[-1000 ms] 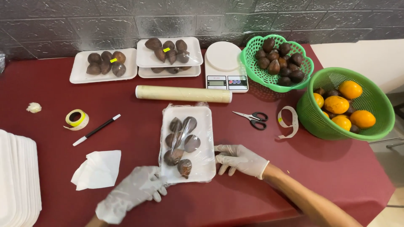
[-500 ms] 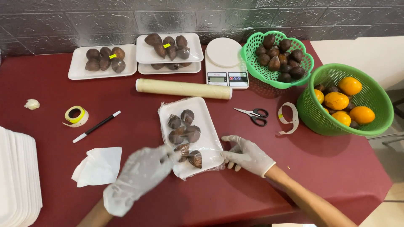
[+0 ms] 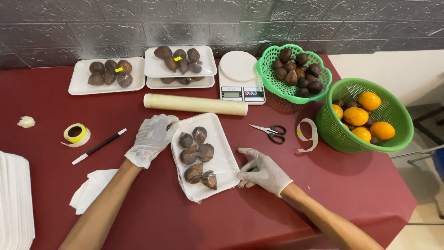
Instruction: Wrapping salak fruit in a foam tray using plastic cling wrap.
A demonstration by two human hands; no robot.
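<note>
A white foam tray (image 3: 221, 135) lies on the red table in front of me, covered in clear film, with several brown scaly fruits (image 3: 198, 154) on it. My left hand (image 3: 151, 139), in a thin clear glove, rests on the tray's upper left edge with fingers curled over the rim. At the tray's lower right edge my gloved right hand (image 3: 262, 170) pinches the film. A roll of cling film (image 3: 195, 104) lies just beyond the tray.
Two filled wrapped trays (image 3: 107, 76) (image 3: 179, 62) stand at the back, beside a white scale (image 3: 240, 78). Green baskets hold brown fruits (image 3: 294, 70) and oranges (image 3: 365, 115). Scissors (image 3: 270, 132), a tape strip (image 3: 309, 135), a tape roll (image 3: 75, 134), a pen (image 3: 98, 146), tissue (image 3: 91, 189) and stacked empty trays (image 3: 15, 203) lie around.
My left hand moved from the tray's near left corner up to its upper left edge. The tray turned slightly. My right hand stayed at the lower right edge.
</note>
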